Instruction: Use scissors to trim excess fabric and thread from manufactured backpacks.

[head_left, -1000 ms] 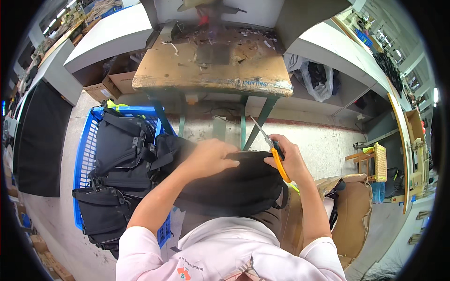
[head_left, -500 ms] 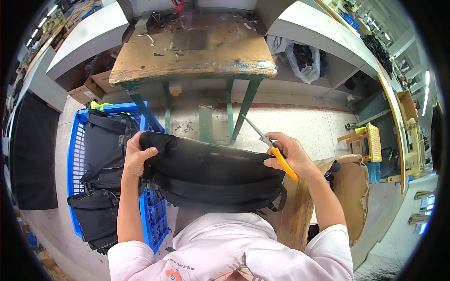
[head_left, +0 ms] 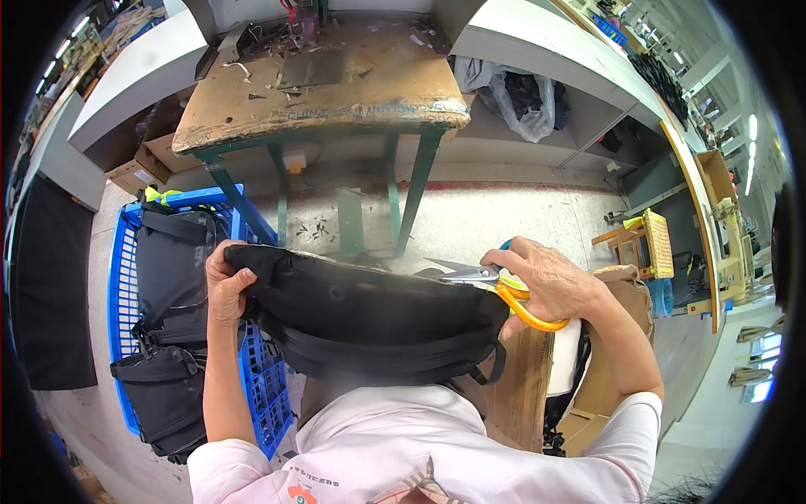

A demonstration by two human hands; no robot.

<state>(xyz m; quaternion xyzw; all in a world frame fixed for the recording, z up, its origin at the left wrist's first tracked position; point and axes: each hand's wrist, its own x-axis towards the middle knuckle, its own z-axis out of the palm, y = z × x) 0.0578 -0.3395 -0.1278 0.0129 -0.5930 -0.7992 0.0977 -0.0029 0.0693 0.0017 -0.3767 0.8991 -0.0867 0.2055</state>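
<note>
Since half a second ago your left hand (head_left: 225, 286) has kept its place at the left end of the black bag (head_left: 369, 315), and the bag sits slightly lower, held across your lap in front of the worn wooden desk (head_left: 323, 88). The bag looks soft and padded, light, likely to sag; take it by its stiff seamed rim. Left fingers (head_left: 220, 262) are curled and clamped over that rim. Your right hand (head_left: 550, 281) grips orange-handled scissors (head_left: 495, 281), blades nearly together, at the bag's right end.
</note>
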